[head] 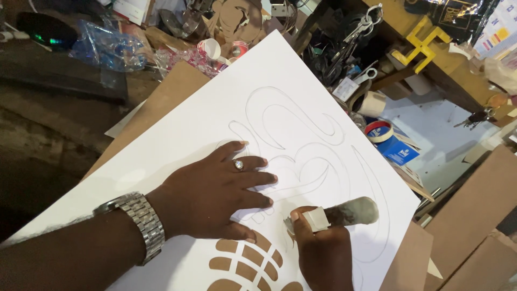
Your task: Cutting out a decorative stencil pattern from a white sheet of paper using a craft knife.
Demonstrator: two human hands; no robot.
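Observation:
A large white sheet (280,81) with pencilled curved outlines lies tilted on brown board. My left hand (215,191), with a ring and a metal wristwatch (137,221), presses flat on the sheet's middle, fingers spread. My right hand (323,250) grips a cutting tool with a worn grey handle (353,211), its tip down on the sheet just beside my left thumb. White tape wraps my right index finger. Several cut-out slots (245,261) near the bottom edge show brown board through the paper.
Brown cardboard (172,89) lies under the sheet and more boards (474,215) stand at the right. A tape roll (378,131), a blue box (398,151), scissors (361,29), plastic bags (107,46) and a yellow wooden shape (423,46) crowd the back.

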